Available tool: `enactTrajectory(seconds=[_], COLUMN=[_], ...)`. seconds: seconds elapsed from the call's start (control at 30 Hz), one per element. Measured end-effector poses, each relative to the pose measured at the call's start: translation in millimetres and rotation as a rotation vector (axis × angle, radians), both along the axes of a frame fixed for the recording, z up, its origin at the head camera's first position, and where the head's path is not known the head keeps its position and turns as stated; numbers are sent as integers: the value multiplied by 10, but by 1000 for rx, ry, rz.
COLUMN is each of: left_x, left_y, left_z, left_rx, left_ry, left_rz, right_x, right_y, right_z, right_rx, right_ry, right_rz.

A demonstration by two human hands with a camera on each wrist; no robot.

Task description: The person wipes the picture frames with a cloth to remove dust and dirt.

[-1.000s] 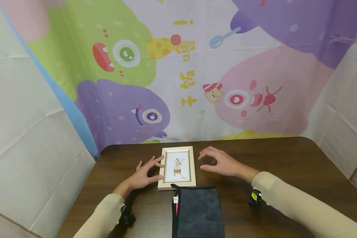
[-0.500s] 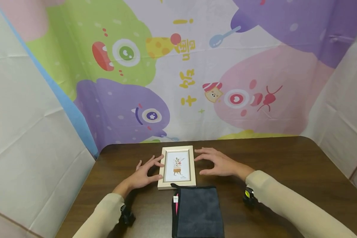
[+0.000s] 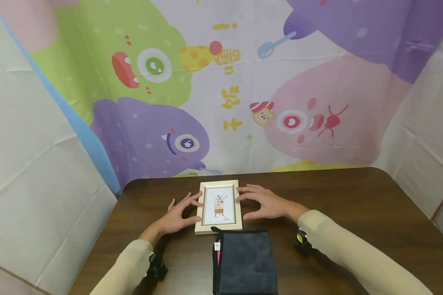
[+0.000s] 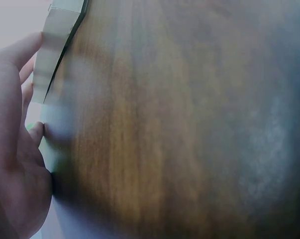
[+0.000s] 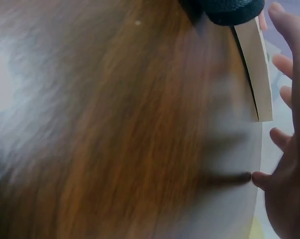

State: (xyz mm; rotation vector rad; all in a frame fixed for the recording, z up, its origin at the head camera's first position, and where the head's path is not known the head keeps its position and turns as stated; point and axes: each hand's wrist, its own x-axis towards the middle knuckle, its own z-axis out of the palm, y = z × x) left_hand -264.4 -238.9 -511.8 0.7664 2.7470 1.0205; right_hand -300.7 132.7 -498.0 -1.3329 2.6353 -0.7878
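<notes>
A picture frame (image 3: 218, 205) with a pale cream border lies flat on the table, showing a print of a potted plant. My left hand (image 3: 175, 217) touches its left edge with spread fingers and thumb. On the other side, my right hand (image 3: 267, 203) has its fingertips at the right edge, the thumb beside it. The left wrist view shows fingertips against the frame's side (image 4: 55, 50). In the right wrist view the fingers lie along the opposite side (image 5: 256, 74); firm contact cannot be told there. Neither hand curls round the frame.
A folded dark grey cloth (image 3: 245, 262) with black edging, a white tag and a bit of pink lies just in front of the frame. Behind the brown wooden table (image 3: 328, 192) hangs a cartoon-printed curtain (image 3: 240, 102). Pale fabric walls (image 3: 40, 164) stand at both sides.
My right hand has moved left, from apart to the frame's right edge. My left hand stays at the left edge. The frame and cloth keep their places on the table.
</notes>
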Motion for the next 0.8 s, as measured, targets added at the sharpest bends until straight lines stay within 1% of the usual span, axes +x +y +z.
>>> enactTrajectory(seconds=[0.17,0.3,0.4,0.63,0.8], left_x=[5,7,5,4,-2], left_y=[5,2,-4,-11,-6], left_z=[5,3,-7,-26,-10], left_rx=[-4,1,3,6,12], left_ry=[1,5,14,17,26], left_rz=[-1,-2,-1,-8,-13], right_x=[-40,-60,-61,-37,-20], right_y=[-18,-25,-25,-42,-61], right_z=[-32,-38,-51,-119,-126], right_rx=[10,29,29,-35,-51], right_ry=[-91,-138,-144,-150,-161], right_rz=[21,22,13,-13,-64])
